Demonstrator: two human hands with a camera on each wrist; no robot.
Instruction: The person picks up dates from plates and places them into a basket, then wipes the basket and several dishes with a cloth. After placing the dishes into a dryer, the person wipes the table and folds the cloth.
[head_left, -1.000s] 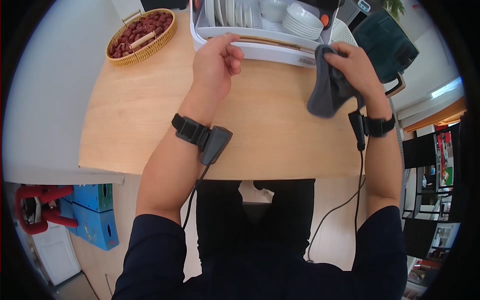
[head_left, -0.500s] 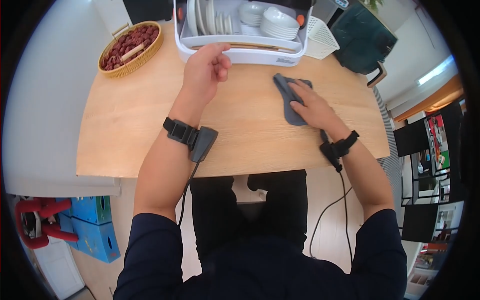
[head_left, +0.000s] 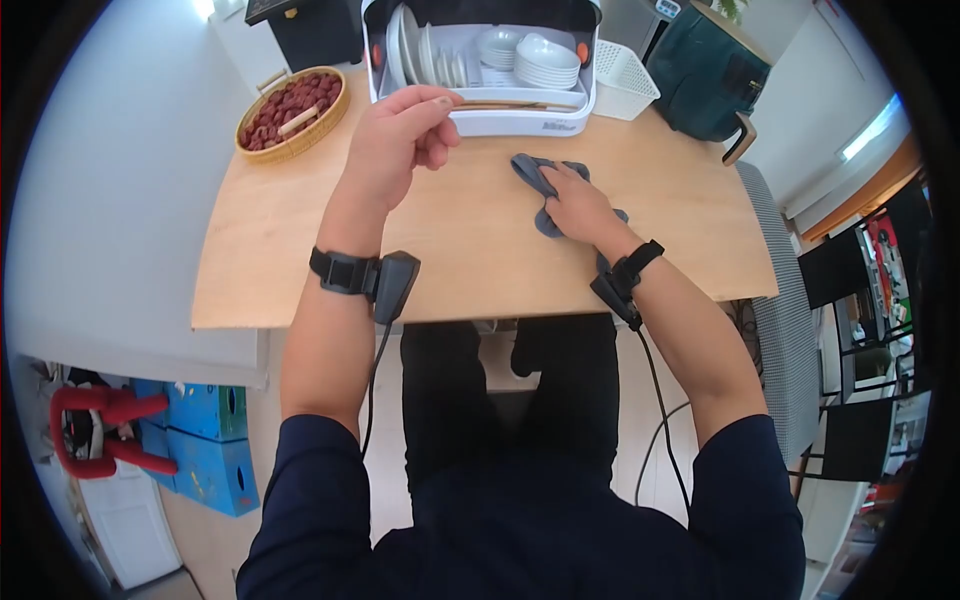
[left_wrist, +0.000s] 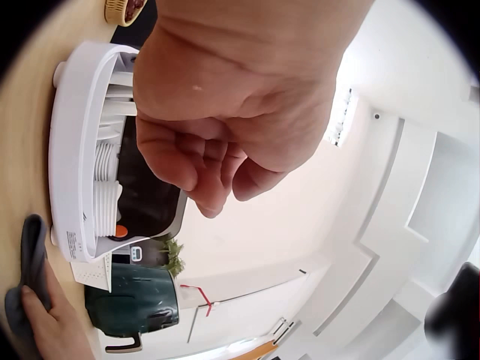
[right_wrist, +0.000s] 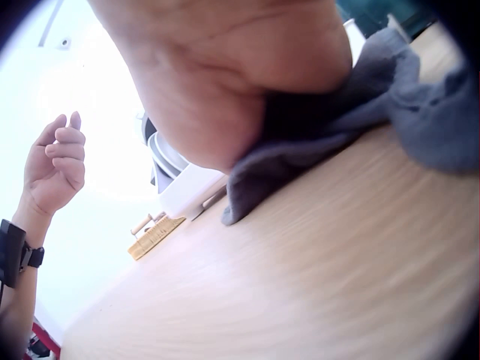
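My right hand (head_left: 583, 208) rests on a crumpled grey cloth (head_left: 533, 172) on the wooden table (head_left: 460, 245), right of its middle. Close up in the right wrist view, the palm (right_wrist: 240, 82) lies over the cloth (right_wrist: 435, 124); its fingers are hidden there. My left hand (head_left: 395, 145) is raised before the front left of a white dish rack (head_left: 510, 124), fingers loosely curled. Nothing shows between those fingers in the left wrist view, where the hand (left_wrist: 232, 120) hangs beside the rack (left_wrist: 71, 157).
Plates (head_left: 405, 50) and stacked bowls (head_left: 546, 66) stand in the rack, with chopsticks (head_left: 520, 105) along its front. A basket of dark red fruit (head_left: 285, 148) is at the back left. A white perforated basket (head_left: 622, 85) and a dark green appliance (head_left: 705, 75) are at the back right.
My right hand has brought the cloth down from beside the rack's right end onto the table, then slid it left. My left hand stays raised near the rack. The head view has shifted.
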